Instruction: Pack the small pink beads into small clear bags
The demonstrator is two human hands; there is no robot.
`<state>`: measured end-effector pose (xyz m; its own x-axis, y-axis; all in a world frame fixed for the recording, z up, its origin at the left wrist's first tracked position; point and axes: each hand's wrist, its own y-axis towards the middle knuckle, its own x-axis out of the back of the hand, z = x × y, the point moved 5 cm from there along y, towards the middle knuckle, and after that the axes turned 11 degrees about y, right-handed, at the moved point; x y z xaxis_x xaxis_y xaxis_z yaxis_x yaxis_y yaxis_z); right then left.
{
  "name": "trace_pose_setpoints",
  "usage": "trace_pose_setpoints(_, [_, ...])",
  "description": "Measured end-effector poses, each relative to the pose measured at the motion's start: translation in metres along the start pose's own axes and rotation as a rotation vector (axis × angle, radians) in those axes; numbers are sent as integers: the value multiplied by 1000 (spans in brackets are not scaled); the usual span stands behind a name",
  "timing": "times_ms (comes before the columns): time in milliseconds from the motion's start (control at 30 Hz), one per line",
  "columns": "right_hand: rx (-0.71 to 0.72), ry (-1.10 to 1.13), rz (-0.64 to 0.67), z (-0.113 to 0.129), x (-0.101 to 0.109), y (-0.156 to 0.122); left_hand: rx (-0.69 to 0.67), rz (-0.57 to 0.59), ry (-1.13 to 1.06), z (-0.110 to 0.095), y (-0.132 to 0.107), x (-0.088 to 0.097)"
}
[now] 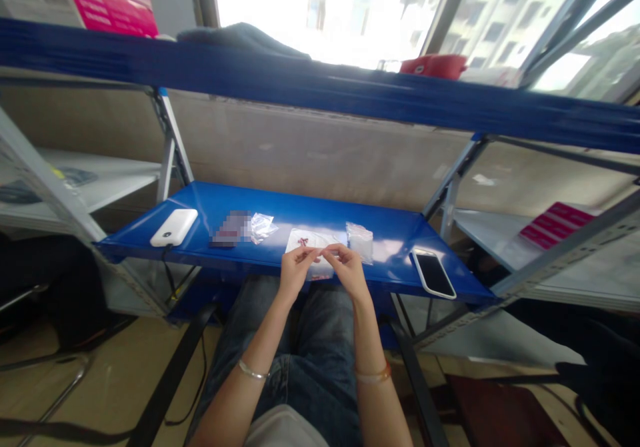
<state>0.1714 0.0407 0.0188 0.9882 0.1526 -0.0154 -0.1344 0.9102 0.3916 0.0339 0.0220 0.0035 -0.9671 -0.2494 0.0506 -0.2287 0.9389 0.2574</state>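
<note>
My left hand [296, 270] and my right hand [347, 270] meet at the fingertips over the front edge of the blue shelf. Both are closed in a pinch; whatever lies between the fingers is too small to name. Beneath and behind them is a white sheet [294, 235] with a little heap of small dark red pieces [303, 242] on it. More reddish bits [320, 277] show below the hands at the edge. To the right of the sheet rests a clear plastic bag [360, 242] with something white in it.
On the blue shelf [295, 204] lie a white device with a cable [174, 227], a blurred dark item [231, 229], a crumpled clear bag [261, 227] and a phone [434, 274]. An upper blue beam [320, 87] crosses ahead. Metal posts [457, 180] stand at the sides.
</note>
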Motion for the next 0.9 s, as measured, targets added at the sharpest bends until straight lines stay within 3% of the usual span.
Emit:
trace_pose_setpoints(267, [-93,168,-272,-8,50,-3,16,200,-139,-7,13,-53])
trace_pose_setpoints(400, [-146,154,-427,-19,80,5,28,236,-133,-3,28,-76])
trace_pose_setpoints(500, [-169,125,-548,-31,105,19,23,208,-71,1,29,-79])
trace_pose_setpoints(633, [-185,-66,-587,-52,127,42,-18,241,115,2,2,-70])
trace_pose_setpoints(767, [-152,-304,-628,-68,135,54,-41,404,280,-3,-42,-60])
trace_pose_setpoints(900, [-127,-387,-656,-78,134,52,-121,569,438,-19,-78,-49])
